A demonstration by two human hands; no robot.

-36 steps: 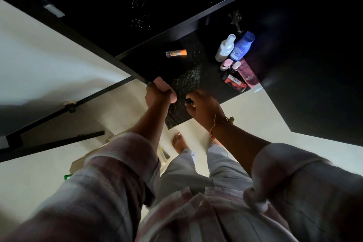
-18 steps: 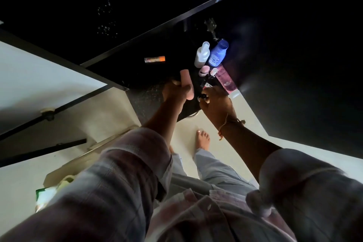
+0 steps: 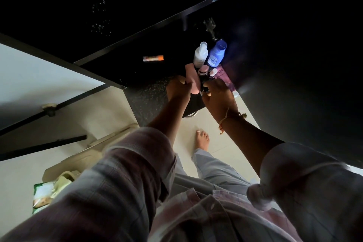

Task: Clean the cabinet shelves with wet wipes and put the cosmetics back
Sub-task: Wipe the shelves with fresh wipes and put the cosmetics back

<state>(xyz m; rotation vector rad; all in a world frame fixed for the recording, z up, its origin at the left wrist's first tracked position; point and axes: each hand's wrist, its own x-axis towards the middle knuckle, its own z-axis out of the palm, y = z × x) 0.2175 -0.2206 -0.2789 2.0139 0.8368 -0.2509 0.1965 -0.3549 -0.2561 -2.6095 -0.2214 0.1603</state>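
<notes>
My left hand [image 3: 177, 90] grips a pink tube [image 3: 192, 78] and holds it upright on the dark speckled shelf [image 3: 149, 100]. My right hand [image 3: 218, 96] pinches a small dark item [image 3: 205, 89] just right of the tube. Behind them stand a white bottle [image 3: 200, 55], a blue bottle [image 3: 217, 54], two small pink-capped jars [image 3: 203, 69] and a purple box [image 3: 223, 76]. An orange stick [image 3: 153, 58] lies alone further left on the shelf.
The black cabinet interior is very dark. A black shelf edge [image 3: 157, 25] runs diagonally above. On the pale floor lie a pack of wet wipes [image 3: 42, 194] and a beige stool [image 3: 94, 155]. My bare foot [image 3: 202, 139] stands below the shelf.
Both hands have moved from the shelf's front edge rightwards and inwards, carrying the pink tube and the small dark item up to the group of bottles.
</notes>
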